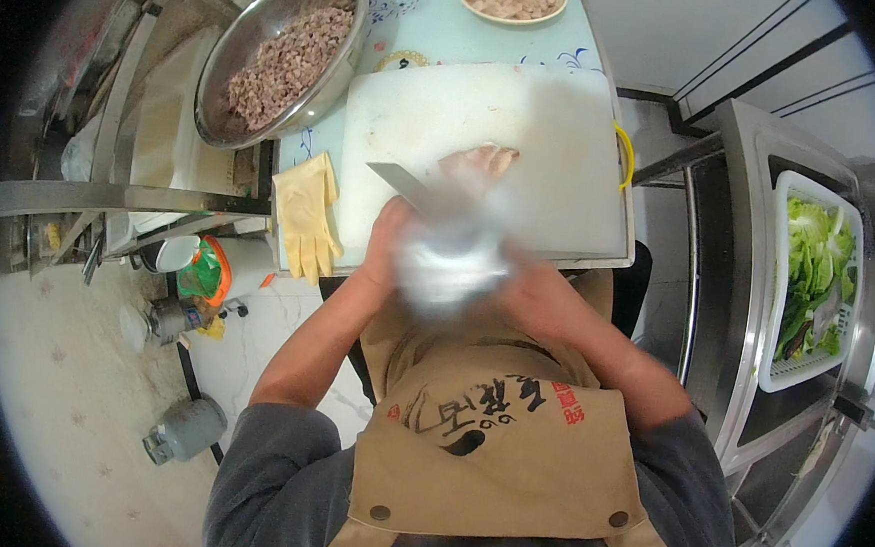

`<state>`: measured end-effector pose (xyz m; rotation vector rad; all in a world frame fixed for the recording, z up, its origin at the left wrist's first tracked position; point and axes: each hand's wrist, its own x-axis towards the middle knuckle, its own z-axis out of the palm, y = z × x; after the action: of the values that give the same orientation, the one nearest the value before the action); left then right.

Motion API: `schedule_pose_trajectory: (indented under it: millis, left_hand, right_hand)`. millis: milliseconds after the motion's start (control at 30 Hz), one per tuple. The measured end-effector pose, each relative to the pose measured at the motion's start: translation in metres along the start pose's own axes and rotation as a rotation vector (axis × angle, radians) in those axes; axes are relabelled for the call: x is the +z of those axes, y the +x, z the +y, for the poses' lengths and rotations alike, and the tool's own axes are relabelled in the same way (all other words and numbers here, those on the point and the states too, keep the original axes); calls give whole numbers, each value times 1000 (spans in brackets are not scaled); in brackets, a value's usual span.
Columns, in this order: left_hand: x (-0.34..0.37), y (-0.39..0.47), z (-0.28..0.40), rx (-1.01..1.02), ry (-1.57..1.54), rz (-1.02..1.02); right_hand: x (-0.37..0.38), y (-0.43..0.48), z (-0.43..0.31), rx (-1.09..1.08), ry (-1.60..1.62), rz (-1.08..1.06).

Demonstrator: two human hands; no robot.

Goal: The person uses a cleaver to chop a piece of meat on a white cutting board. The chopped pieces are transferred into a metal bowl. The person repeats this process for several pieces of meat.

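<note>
Both my hands are over the near edge of a white cutting board [564, 168]. A bright, silvery blurred patch [453, 267] lies between them and hides most of the fingers. My left hand [385, 244] shows at the left side of this blur. Just above it, a metal blade [398, 183], apparently a knife's, juts up and left over the board. Its handle is hidden, and which hand holds it cannot be told. On the other side, my right hand [530, 290] is partly covered by the same blur. A pale piece of raw meat [490, 158] lies on the board beyond my hands.
A large steel bowl [336, 90] of chopped meat stands back left. A dish [509, 21] of pale meat pieces is at the far side. Yellow rubber gloves [306, 216] lie left of the board. At right, a white basket [773, 309] holds leafy greens. A gas cylinder [187, 427] is lower left.
</note>
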<state>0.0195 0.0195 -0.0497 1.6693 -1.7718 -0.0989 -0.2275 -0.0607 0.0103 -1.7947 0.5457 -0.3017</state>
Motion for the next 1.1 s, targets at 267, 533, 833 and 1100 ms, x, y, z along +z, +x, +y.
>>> schedule_pose_trajectory:
  millis: [267,533,833,1100]
  left_hand:
    - [4,-10,-3,-119,-170,30]
    - [12,-17,-10,-147,-129,70]
    - [6,-13,-1,-145,-90,59]
    - [4,-17,-10,-207,-122,-61]
  right_hand:
    - [-8,35,17,50,25,-64]
    - [-26,-37,-29,-38,-80,-51]
    - [-24,-43,-32,184,-42,-150]
    - [-32,-51,-41,116,-68,-121]
